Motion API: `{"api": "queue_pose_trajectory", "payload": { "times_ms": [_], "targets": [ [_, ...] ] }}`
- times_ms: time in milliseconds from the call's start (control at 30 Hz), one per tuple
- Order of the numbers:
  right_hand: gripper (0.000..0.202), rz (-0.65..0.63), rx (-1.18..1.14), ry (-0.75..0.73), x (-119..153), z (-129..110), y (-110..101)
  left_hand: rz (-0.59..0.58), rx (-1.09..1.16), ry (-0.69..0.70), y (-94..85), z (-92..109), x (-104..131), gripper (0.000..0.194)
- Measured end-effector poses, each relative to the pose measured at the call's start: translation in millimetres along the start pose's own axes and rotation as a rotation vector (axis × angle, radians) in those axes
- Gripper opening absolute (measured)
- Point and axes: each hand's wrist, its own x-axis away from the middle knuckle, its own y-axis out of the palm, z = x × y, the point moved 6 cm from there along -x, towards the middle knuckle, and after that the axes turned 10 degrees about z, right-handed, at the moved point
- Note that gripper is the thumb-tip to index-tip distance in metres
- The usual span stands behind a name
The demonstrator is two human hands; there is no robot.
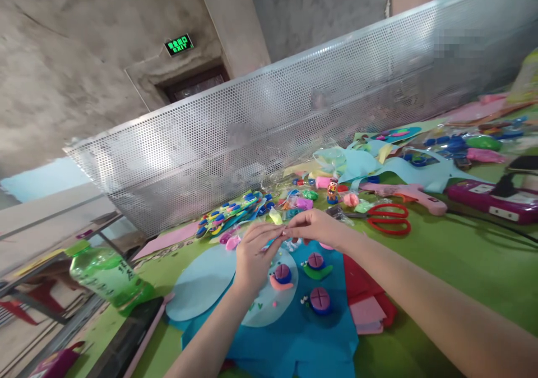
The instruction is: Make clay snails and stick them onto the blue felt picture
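At your left, a green bottle (107, 277) leans in view with its cap on; you can't make out how much is in it. At the far right, clear plastic wrapping lies around a green lump (483, 142) and other bright pieces.

Your left hand (254, 254) has its fingers stretched and lightly curled, thumb reaching toward the fingertips. Your right hand (315, 226) is bent at the wrist, thumb and forefinger nearly together. Where they meet shows a tiny pale bit (284, 232), above the pale disc (269, 319); the fingers hide most of it, and you cannot tell which hand has hold of it.

Just below your hands, a pink-bodied snail (282, 274) sits on that disc; a green-bodied snail (316, 266) and another purple-shelled snail (320, 300) sit right of it on the blue sheet (302, 341). The bottom of the picture cuts off your left forearm and the sheet's near end.

The perforated screen (235, 142) bounds the table's far side, with a crowded strip of small pieces before it. The red-handled scissors (389, 219) lie beyond your right forearm. Your widest bare stretch is the green tabletop (454, 266) right of the scissors.
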Motion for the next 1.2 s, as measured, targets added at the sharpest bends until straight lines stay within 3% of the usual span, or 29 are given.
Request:
{"api": "queue_pose_trajectory", "payload": {
  "times_ms": [267,367,500,633,800,1000,1200],
  "targets": [
    [0.023,0.063,0.076,-0.016,0,2,-4,-0.120,-0.017,-0.029,-4.4,-1,-1,0.015],
    [0.021,0.184,0.082,0.002,-6,6,-19,-0.026,-0.017,-0.172,-12.8,-10,-5,0.009],
    [0.023,0.330,0.064,0.047,-14,13,-37,0.095,0.008,-0.454,-17.8,-32,-4,0.021],
    [0.017,0.250,0.052,0.036,-11,9,-28,-0.006,0.093,-0.623,-2.3,-45,5,0.032],
    [0.011,0.119,0.060,0.037,-2,0,-10,-0.080,0.091,-0.646,6.5,-41,13,0.023],
    [0.018,0.135,0.051,0.105,-2,4,-8,-0.104,-0.023,-0.601,2.4,-36,10,0.016],
    [0.031,0.137,0.114,0.075,-5,6,-13,-0.058,-0.189,-0.664,-22.4,-77,6,0.022]
  ]
}}
